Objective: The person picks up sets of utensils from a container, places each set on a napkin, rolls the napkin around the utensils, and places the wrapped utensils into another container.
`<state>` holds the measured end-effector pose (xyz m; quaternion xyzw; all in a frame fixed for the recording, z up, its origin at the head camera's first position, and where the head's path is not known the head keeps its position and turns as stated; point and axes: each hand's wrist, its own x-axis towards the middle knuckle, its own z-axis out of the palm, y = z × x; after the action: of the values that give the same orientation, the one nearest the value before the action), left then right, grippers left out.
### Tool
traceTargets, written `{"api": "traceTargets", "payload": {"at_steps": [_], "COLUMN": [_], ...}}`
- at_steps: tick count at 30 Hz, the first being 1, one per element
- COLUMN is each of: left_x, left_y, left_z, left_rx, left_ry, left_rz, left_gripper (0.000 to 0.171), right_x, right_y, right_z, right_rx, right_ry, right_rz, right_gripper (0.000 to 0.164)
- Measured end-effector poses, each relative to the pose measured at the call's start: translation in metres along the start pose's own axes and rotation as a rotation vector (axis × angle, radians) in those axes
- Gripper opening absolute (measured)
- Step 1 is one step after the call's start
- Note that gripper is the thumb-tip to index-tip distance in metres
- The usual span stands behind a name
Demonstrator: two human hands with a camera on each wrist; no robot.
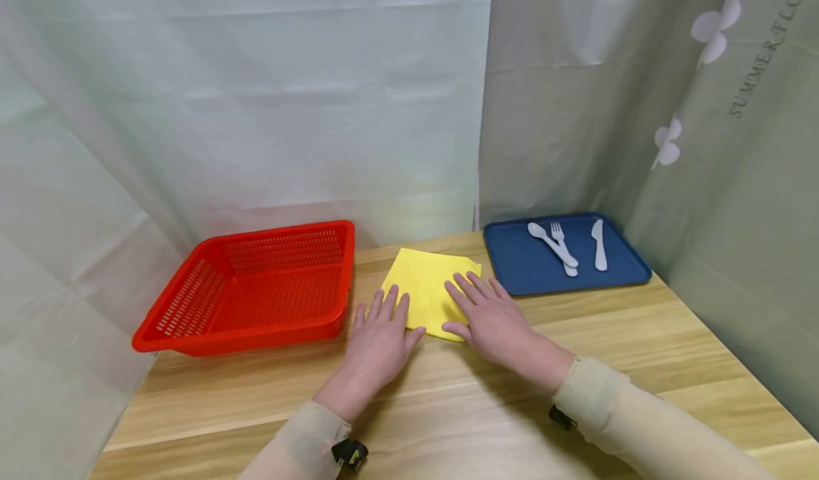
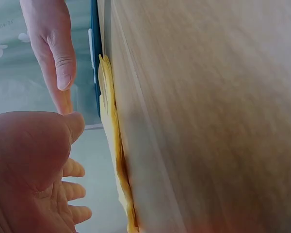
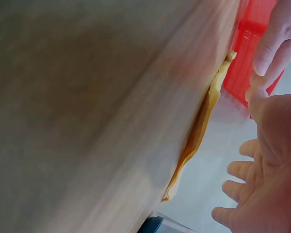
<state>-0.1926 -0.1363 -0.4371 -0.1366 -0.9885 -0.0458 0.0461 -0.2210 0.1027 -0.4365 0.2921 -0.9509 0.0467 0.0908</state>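
The tabletop (image 1: 576,366) is pale wood, closed in by hanging curtains (image 1: 256,110). At its back left sits a red basket (image 1: 256,288), nothing showing inside it, its right wall just beside the yellow cloth (image 1: 425,281). At the back right lies a blue tray (image 1: 531,267) bearing a white spoon (image 1: 549,242), fork (image 1: 561,244) and knife (image 1: 598,244), its near-left corner close to the cloth's right edge. The cloth lies flat in the middle between basket and tray, and looks folded at least once. Both hands are spread, fingers straight, gripping nothing: the left hand (image 1: 379,338) lies at the cloth's near-left edge with its fingertips on the fabric, and the right hand (image 1: 491,316) lies on the cloth's near-right part. In the wrist views, though, the palms seem to hover slightly off the wood. I judge the step in hand to be smoothing or folding the cloth; a further fold would call for pinching a near edge and carrying it across. Nothing lies on the cloth itself, but the basket wall and tray rim crowd it on both sides, leaving little room to sweep outward.
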Motion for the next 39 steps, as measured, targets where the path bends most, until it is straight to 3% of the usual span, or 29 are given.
{"api": "traceTargets", "payload": {"at_steps": [17, 39], "left_x": [0.0041, 0.0046], "left_y": [-0.0011, -0.0001], "left_z": [0.0089, 0.0087], "left_rx": [-0.013, 0.002], "left_ry": [-0.019, -0.054], "left_rz": [0.020, 0.032], "left_gripper": [0.070, 0.069], "right_x": [0.0052, 0.0078], "right_y": [0.0019, 0.0008], "right_z": [0.0012, -0.0012], "right_rx": [0.018, 0.008], "right_ry": [-0.157, -0.204], "right_rz": [0.006, -0.019], "right_gripper": [0.076, 0.069]}}
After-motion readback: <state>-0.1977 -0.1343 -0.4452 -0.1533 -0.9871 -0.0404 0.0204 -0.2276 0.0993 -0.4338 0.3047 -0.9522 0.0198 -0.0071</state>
